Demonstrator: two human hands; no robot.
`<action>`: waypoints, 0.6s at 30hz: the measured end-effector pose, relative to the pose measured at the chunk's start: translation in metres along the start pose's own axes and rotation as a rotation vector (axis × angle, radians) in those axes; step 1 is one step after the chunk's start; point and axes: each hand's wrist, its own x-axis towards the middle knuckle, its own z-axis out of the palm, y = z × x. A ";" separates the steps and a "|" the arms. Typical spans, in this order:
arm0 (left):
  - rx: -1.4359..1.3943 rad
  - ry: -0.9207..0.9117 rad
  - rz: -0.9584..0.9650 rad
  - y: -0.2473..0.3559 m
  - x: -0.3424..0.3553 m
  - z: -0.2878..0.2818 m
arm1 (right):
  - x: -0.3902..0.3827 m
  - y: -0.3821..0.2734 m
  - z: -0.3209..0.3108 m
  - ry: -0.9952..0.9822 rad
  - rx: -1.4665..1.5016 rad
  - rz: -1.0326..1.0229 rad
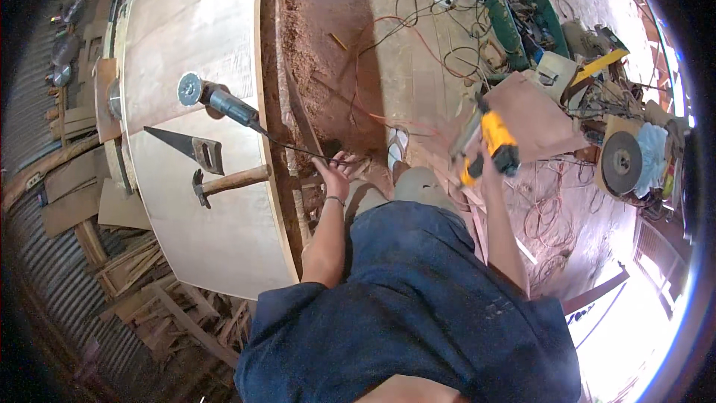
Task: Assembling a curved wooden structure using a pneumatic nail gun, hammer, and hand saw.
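Observation:
My right hand is raised over the floor on the right, closed round a yellow and black power tool that looks like a nail gun. Motion smears part of the tool. Beside the worktable's edge, my left hand has its palm up and fingers apart, close to the black cord of an angle grinder. The grinder lies on the pale wooden worktable. Nearer to me on that board are a handsaw and a wooden-handled claw hammer, its handle pointing toward my left side.
Loose cords and an orange hose trail over the dusty floor. A green crate of tools, a brown board and a round disc lie to the right. Wood offcuts are piled beyond the table at left.

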 end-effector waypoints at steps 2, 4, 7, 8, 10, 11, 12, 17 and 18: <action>-0.073 -0.065 0.024 -0.004 -0.016 0.003 | 0.021 -0.045 0.027 -0.196 0.401 0.012; -0.064 -0.016 0.000 -0.008 -0.024 0.005 | 0.015 -0.101 0.069 -0.153 0.586 -0.136; 0.167 -0.079 -0.024 -0.003 -0.013 -0.025 | -0.002 -0.159 0.123 -0.304 0.880 -0.086; 0.310 -0.150 -0.027 0.000 -0.013 -0.028 | -0.009 -0.171 0.136 -0.308 0.951 -0.086; 0.282 -0.185 -0.063 0.006 -0.022 -0.012 | 0.000 -0.166 0.144 -0.441 1.053 -0.046; 0.314 -0.199 -0.055 0.009 -0.026 -0.011 | -0.009 -0.168 0.154 -0.413 1.084 0.007; 0.344 -0.214 -0.048 0.009 -0.030 -0.009 | -0.019 -0.171 0.163 -0.384 1.113 0.058; 0.259 -0.271 -0.074 0.023 -0.058 0.017 | -0.027 -0.116 0.191 -0.226 1.010 0.077; 0.258 -0.272 -0.068 0.024 -0.063 0.020 | -0.027 -0.102 0.193 -0.231 1.013 0.076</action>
